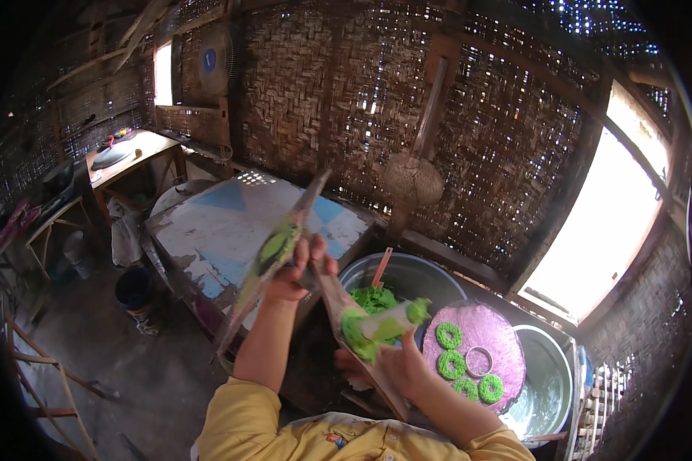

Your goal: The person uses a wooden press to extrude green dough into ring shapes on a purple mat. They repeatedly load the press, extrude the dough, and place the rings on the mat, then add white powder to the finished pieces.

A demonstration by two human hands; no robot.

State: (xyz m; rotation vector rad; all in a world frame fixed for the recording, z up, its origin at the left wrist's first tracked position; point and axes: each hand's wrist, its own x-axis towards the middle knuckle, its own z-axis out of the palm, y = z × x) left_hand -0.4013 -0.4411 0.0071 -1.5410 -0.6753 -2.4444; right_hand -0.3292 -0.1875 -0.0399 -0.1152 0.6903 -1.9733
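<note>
A wooden press with two long arms, smeared with green dough, is held up in front of me. My left hand (304, 265) is closed around it near its upper part, beside the long left arm (278, 244) with a round dough-stained patch. My right hand (406, 367) grips the lower board (332, 296), its fingers showing on the far side and its thumb near a pale cylinder (384, 324). Green dough (417, 310) clings to the cylinder's end, slightly blurred. Behind it, a large metal basin (446, 283) holds more green dough (374, 298) and an orange-handled tool (383, 265).
To the right, a round pink-covered board (477, 326) carries several green dough rings (449, 335) and a ring mould (479, 361). It rests partly over another metal basin (565, 376). A worn white-and-blue table (207, 227) stands left, with a dark bucket (133, 288) on the floor.
</note>
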